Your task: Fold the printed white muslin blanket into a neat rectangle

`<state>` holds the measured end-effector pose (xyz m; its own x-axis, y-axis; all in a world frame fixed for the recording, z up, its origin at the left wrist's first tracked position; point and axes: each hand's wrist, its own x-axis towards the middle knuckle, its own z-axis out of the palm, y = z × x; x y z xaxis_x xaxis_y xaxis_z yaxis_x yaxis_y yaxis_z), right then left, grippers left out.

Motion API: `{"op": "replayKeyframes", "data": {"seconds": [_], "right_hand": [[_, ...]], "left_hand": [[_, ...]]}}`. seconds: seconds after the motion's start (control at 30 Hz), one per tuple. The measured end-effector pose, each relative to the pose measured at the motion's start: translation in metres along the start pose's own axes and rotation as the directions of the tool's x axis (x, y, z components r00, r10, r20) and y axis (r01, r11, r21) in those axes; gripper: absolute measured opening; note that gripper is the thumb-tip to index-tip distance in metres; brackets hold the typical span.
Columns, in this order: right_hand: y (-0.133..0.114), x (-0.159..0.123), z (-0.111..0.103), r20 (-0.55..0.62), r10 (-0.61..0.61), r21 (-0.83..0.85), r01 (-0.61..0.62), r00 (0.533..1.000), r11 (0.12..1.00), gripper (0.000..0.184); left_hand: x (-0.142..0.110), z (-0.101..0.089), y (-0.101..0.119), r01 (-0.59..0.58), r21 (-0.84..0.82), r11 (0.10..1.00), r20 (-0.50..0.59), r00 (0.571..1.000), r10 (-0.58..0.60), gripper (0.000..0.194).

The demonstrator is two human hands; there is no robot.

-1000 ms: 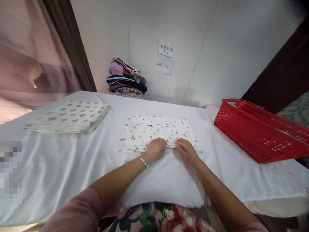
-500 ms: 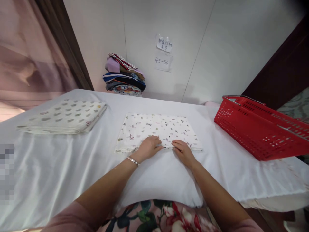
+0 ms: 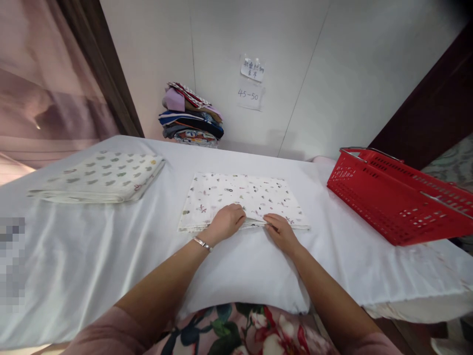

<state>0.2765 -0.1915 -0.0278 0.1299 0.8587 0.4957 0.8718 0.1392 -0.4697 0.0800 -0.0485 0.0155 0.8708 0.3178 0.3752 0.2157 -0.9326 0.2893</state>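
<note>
One folded cloth [image 3: 254, 190], my left hand [image 3: 225, 222] pinching its six-o'clock edge, my right hand [image 3: 282, 233] pinching too, both nearly closed

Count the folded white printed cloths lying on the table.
2: the middle cloth, with the left hand and right hand at its near edge, and the left cloth. Any behind the red basket would be hidden.

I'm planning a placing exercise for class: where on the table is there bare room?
Free: between the left cloth and middle cloth; between the middle cloth and basket. Crowded: the middle cloth's near edge, at the left hand and right hand.
</note>
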Motion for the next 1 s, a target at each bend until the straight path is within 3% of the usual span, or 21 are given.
{"op": "replayKeyframes", "data": {"seconds": [0.13, 0.4, 0.7, 1.0], "right_hand": [[0.0008, -0.0003, 0.0007, 0.001, 0.001, -0.007, -0.001, 1.000, 1.000, 0.027], [-0.0018, -0.0005, -0.0005, 0.002, 0.009, -0.010, -0.009, 1.000, 1.000, 0.028], [-0.0039, 0.0005, -0.0018, 0.008, 0.018, -0.013, -0.018, 1.000, 1.000, 0.027], [0.0012, -0.0009, 0.0013, 0.002, 0.010, -0.016, -0.010, 1.000, 1.000, 0.028]], "left_hand": [[-0.0035, 0.0021, -0.0016, -0.041, 0.033, 0.999, 0.092, 0.995, 0.038, 0.023], [-0.0049, 0.0000, -0.0012, 0.016, 0.011, 1.000, 0.148, 0.989, -0.017, 0.013], [-0.0055, -0.0014, -0.0027, 0.000, 0.008, 1.000, 0.151, 0.989, -0.001, 0.017], [-0.0052, 0.0034, 0.0021, 0.017, 0.136, 0.990, 0.129, 0.991, -0.035, 0.014]]}}
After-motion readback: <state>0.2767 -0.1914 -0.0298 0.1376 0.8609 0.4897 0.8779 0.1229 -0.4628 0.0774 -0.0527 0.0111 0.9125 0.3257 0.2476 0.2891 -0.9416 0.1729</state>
